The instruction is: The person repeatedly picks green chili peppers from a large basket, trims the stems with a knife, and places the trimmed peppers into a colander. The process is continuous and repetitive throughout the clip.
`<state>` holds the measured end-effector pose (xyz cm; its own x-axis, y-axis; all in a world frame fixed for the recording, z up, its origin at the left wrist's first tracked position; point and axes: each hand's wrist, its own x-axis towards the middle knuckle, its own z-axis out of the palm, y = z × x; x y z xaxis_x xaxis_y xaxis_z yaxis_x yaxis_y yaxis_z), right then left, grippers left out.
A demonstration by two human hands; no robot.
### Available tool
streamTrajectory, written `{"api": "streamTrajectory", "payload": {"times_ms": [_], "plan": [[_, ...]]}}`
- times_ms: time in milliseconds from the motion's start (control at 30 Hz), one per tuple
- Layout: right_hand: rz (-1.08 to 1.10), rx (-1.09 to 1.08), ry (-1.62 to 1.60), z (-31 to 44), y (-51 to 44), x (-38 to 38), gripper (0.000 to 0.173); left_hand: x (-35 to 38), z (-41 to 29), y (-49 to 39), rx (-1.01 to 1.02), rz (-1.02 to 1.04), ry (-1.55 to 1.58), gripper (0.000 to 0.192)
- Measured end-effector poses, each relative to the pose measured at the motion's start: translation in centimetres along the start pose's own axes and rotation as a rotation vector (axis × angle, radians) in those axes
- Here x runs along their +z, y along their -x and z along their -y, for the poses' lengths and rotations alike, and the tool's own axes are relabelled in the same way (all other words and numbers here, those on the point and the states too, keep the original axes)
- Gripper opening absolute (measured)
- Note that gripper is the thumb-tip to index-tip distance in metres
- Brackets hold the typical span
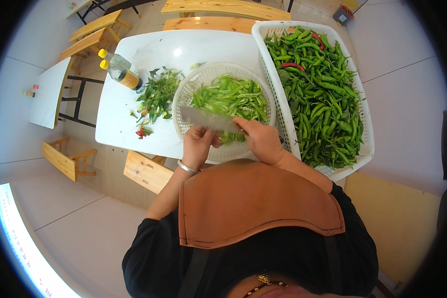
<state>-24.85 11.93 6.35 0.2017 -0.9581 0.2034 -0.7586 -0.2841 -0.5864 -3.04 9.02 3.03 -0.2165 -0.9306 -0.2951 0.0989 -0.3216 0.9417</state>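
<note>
My right hand (262, 140) grips the handle end of a broad-bladed kitchen knife (208, 118), a cleaver by its shape. The blade is slightly blurred and reaches left over a round white plastic colander (178, 97). Sliced green peppers (231, 95) are heaped inside the colander. Just under the blade, at the colander's near rim, is my left hand (198, 143), its fingers curled and thumb pressed inward. Whatever may be between those fingers cannot be made out.
Right of the colander, a large white plastic crate (294, 128) holds whole green peppers (320, 97) and a few red ones. Pepper stems and scraps (158, 95) lie left on the white table (149, 46), beside two yellow-capped bottles (124, 76). A wooden stool (145, 169) stands near the table's front edge.
</note>
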Motion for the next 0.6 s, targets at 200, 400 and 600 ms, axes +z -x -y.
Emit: {"api": "streamTrajectory", "payload": {"times_ms": [200, 400, 600], "plan": [[0.123, 0.113, 0.003, -1.1, 0.6, 0.6, 0.022, -7.3, -0.2, -3.5, 0.241, -0.356, -0.247, 0.008], [0.354, 0.118, 0.193, -1.5, 0.6, 0.5, 0.027, -9.6, -6.3, -7.9, 0.603, -0.434, -1.072, 0.033], [0.541, 0.137, 0.119, -0.8, -0.1, 0.3, 0.023, 7.3, -10.5, -10.1, 0.912, 0.124, -0.888, 0.016]]}}
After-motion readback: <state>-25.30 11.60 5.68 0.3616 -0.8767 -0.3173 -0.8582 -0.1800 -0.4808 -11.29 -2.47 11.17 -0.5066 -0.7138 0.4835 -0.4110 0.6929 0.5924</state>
